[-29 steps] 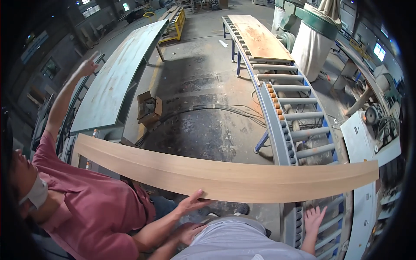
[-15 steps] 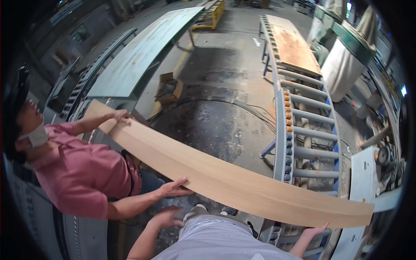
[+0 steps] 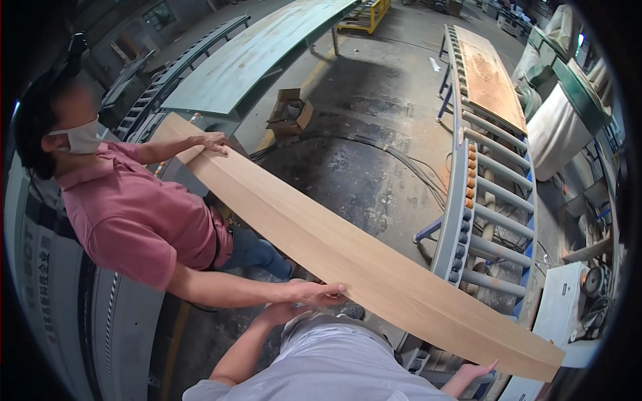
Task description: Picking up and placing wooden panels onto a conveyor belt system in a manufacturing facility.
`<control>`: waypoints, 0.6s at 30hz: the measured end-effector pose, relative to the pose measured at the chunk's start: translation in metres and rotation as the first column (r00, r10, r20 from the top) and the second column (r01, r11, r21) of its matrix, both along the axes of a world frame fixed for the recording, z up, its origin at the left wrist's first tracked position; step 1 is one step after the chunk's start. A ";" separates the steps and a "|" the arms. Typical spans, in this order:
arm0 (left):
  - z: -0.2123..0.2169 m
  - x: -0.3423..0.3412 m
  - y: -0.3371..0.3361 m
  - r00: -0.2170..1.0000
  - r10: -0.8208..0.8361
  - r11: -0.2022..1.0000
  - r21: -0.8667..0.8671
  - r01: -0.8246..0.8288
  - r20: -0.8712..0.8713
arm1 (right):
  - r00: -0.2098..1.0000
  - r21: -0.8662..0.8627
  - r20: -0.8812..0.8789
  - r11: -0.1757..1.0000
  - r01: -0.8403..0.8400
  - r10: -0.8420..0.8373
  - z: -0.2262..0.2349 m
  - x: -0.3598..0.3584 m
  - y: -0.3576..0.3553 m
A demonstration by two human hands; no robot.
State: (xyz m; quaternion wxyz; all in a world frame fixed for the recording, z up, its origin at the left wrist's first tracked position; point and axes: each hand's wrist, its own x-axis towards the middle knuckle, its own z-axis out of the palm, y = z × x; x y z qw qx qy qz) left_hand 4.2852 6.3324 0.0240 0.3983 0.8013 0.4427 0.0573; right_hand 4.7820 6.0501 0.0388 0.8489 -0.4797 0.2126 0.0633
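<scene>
A long pale wooden board (image 3: 348,244) slants across the view from far left to near right. My right hand (image 3: 473,373) grips its near edge close to the right end; the thumb shows and the other fingers are hidden beneath. My left hand (image 3: 283,313) is by my waist, just below a co-worker's hand (image 3: 319,293), which covers part of it. Its visible fingers reach out toward the board, apart from it as far as I can see. That co-worker's hand supports the board's near edge, while the co-worker's other hand (image 3: 212,142) rests on its far-left end.
A roller conveyor (image 3: 503,200) runs along the right, with a brown panel (image 3: 491,73) on its far part. A pale green-topped table (image 3: 261,57) stands far left. An open cardboard box (image 3: 289,113) and cables (image 3: 394,157) lie on the floor. A white machine (image 3: 562,301) is at right.
The board's right end has dropped nearer to me, and my right hand has moved down with it. The co-worker's near hand slid right along the edge; my left hand moved up and right beneath it.
</scene>
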 end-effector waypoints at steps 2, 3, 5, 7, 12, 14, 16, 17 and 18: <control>-0.003 0.009 0.000 0.991 0.039 0.998 0.037 -0.044 0.127 | 1.000 -0.055 0.011 0.998 0.023 -0.022 -0.004 0.003 -0.001; -0.005 0.010 -0.002 0.990 0.022 0.999 0.038 -0.027 0.137 | 1.000 -0.052 -0.004 0.998 0.031 -0.031 -0.005 0.004 -0.002; 0.000 0.011 -0.003 0.994 -0.055 0.987 -0.153 0.041 -0.091 | 0.999 -0.014 0.002 0.999 0.034 -0.034 0.002 0.003 0.005; 0.004 0.011 -0.004 0.994 -0.087 0.985 -0.157 0.077 -0.062 | 1.000 0.027 0.005 0.999 0.029 -0.029 0.004 0.008 0.010; 0.000 0.006 -0.014 0.999 0.014 0.993 -0.117 -0.018 -0.043 | 0.998 -0.013 0.050 0.999 0.029 -0.028 0.052 0.010 0.046; 0.007 0.006 -0.016 0.993 0.049 0.991 -0.118 -0.062 -0.103 | 0.996 0.023 0.084 0.999 -0.029 0.027 0.062 0.034 0.053; 0.007 0.007 -0.018 0.983 0.080 0.987 -0.124 -0.101 -0.163 | 0.983 0.018 0.153 0.995 -0.102 0.098 0.078 0.057 0.064; 0.005 0.005 -0.018 0.985 0.073 0.993 -0.084 -0.086 -0.155 | 0.976 -0.015 0.189 0.994 -0.109 0.110 0.089 0.068 0.071; 0.004 0.006 -0.018 0.987 0.063 0.997 -0.043 -0.070 -0.147 | 0.970 -0.038 0.210 0.992 -0.117 0.122 0.091 0.088 0.076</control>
